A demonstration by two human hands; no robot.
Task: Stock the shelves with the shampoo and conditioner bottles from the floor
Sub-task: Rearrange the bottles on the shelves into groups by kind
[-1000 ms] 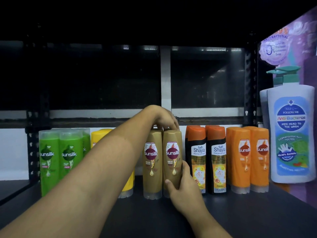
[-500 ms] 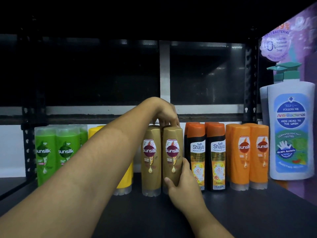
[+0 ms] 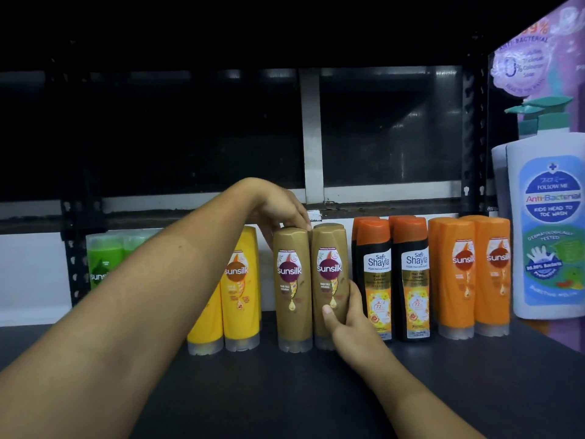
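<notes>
Row check, mid-shelf. Your left hand (image 3: pixel 281 210) reaches in from above. Its fingers lie close together, bent down over the top of the left gold bottle (image 3: pixel 291 286); the thumb is mostly hidden on the far side. Judged purpose: steadying the top while the base is nudged.

Your right hand (image 3: pixel 348 324) grips the right gold bottle (image 3: pixel 329 280) low. The thumb crosses its front and the fingers wrap its right side, probably to square it against its twin.

Both gold bottles stand upright and touching, in a row set back from the front edge of the shelf (image 3: pixel 285 391).

Clearances: narrow gap to the yellow bottles (image 3: pixel 240 286) on the left. The black bottles (image 3: pixel 376 280) stand just beside your right fingers, so sideways room is tight. The orange bottles (image 3: pixel 459 280) stand farther toward the right edge. A broad bare strip runs along the front edge, so withdraw straight back. A second row stands behind, so do not push deep.
</notes>
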